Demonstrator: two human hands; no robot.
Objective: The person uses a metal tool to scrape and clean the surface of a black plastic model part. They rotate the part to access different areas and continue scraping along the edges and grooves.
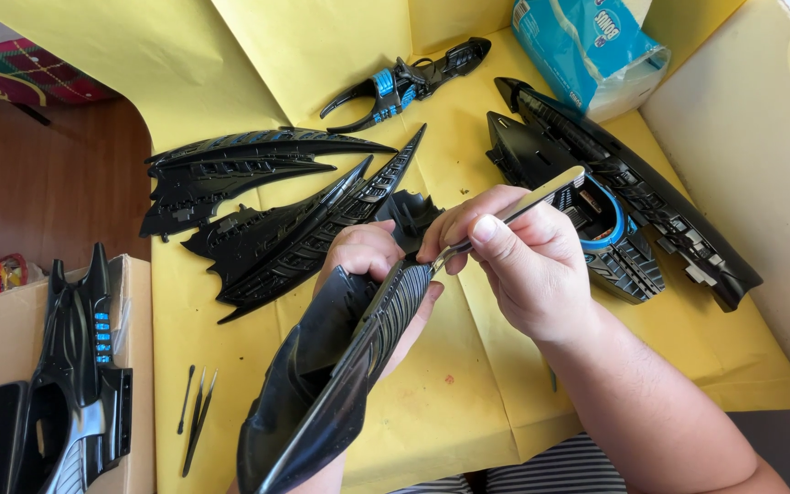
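Head view. The left hand (369, 258) holds a long black ribbed wing panel (340, 375), fingers wrapped round its upper end; the panel's long axis runs from the lower left, near the person's body, up and to the right toward the hands. The right hand (528, 265) has its grip pressed together on metal tweezers (505, 215), thumb and forefinger pinching the shaft. The tweezers slant from upper right down to lower left, nearly in line with the panel, and their tip meets the panel's upper ribbed edge just beside the left thumb. The working point thus lies below and to the left of the right hand's grip, touching the left hand's side of the panel; both hands are close together above the yellow paper (468, 402) covering the table.

Around them: two further black wing pieces (249, 169) lie flat to the upper left, a black hull with a blue ring (596, 220) just behind the right hand, a small black-and-blue part (404, 82) farther back, a blue tissue pack (587, 46) at the top, and spare black tweezers (198, 421) at lower left beside a cardboard box (134, 366) bearing another black part (80, 375).
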